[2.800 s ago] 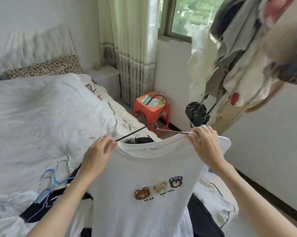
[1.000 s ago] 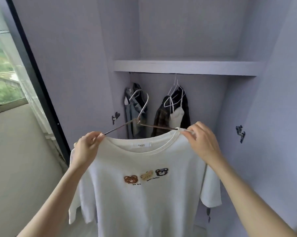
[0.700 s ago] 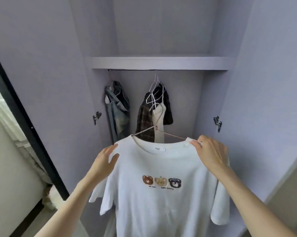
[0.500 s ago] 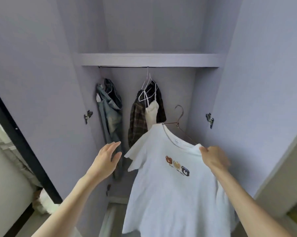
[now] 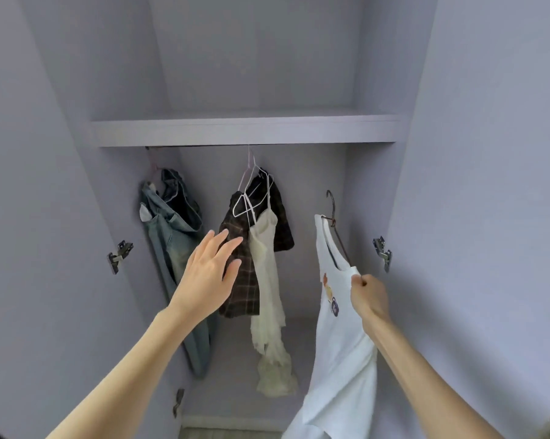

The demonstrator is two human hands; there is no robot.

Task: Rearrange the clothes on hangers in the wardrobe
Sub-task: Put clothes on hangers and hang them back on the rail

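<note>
You're facing the open wardrobe [image 5: 61, 217], its shelf [image 5: 245, 131] crossing the frame's middle with the rail tucked just beneath. The white T-shirt [image 5: 340, 343] hangs edge-on at lower right, turned sideways, likely so its hanger [image 5: 332, 210] hook can reach that rail. Jeans [image 5: 172, 248] hang centre-left; the plaid garment [image 5: 240, 280] and cream dress [image 5: 267, 296] bunch at centre. Your left hand [image 5: 210, 274] is spread flat, holding nothing, in front of the plaid, perhaps to clear space. Your right hand [image 5: 367, 296] pinches the shirt's shoulder.

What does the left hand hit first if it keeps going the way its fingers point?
Most likely the dark plaid garment: the open left hand has its fingertips overlapping the garment's upper edge in the head view. Depth is unclear, so contact cannot be told.
</note>
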